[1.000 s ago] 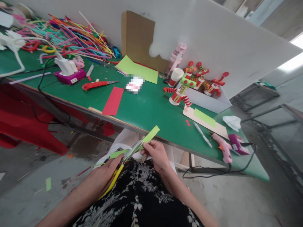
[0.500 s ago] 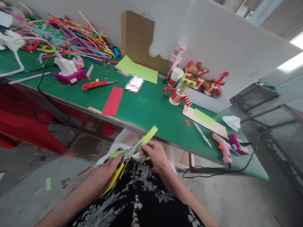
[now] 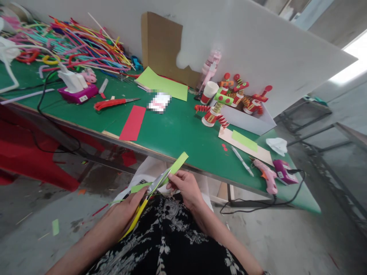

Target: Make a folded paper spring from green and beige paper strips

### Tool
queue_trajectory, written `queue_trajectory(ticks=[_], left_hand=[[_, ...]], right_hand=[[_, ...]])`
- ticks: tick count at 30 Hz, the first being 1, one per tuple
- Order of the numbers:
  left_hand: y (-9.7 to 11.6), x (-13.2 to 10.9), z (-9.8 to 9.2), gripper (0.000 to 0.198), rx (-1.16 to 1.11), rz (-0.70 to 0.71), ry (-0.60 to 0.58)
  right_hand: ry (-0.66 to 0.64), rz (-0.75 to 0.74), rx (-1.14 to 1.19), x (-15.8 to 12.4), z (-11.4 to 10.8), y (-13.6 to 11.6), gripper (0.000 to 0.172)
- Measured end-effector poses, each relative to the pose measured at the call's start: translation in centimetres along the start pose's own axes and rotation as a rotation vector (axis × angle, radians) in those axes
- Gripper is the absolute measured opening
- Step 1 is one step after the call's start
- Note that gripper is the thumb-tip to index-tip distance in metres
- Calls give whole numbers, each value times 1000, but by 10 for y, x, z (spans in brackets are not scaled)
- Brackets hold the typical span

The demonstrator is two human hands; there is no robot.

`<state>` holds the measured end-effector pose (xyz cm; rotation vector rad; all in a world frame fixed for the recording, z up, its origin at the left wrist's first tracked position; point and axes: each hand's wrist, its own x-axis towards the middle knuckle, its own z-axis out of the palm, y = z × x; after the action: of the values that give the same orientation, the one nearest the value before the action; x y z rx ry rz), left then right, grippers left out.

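My left hand [image 3: 129,208] is closed around the yellow handles of a pair of scissors [image 3: 137,216], over my lap. The metal blades [image 3: 157,181] point up and right along a light green paper strip [image 3: 179,163]. Pinched between the thumb and fingers of my right hand [image 3: 183,188] is that strip, close to the blade tips. More green paper [image 3: 140,187] shows beside the blades near my left hand. My left fingers are mostly hidden behind the hand.
On the green table [image 3: 172,130] lie a red paper piece [image 3: 132,123], a red-handled cutter [image 3: 110,104], a pen [image 3: 242,160] and a pink glue gun [image 3: 266,175]. Paper-cup figures [image 3: 210,115] stand by a white box [image 3: 246,120]. Pipe cleaners [image 3: 86,46] heap at the back left.
The view has shifted slightly, so the table things sit a little further left. My hands keep their holds on the scissors and strip, and the blades now look closer together.
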<state>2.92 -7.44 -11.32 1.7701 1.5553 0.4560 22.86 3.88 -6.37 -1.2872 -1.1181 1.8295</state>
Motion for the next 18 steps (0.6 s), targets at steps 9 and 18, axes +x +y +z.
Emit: queue_trajectory(ticks=[9,18], left_hand=[[2,-1,-3,66,46,-40,-37],[12,0,-9,57,-7,43,-23]], right_hand=[[42,-27,32,0,-3,-4,30],[27,-21,10,0,0,-1,32]])
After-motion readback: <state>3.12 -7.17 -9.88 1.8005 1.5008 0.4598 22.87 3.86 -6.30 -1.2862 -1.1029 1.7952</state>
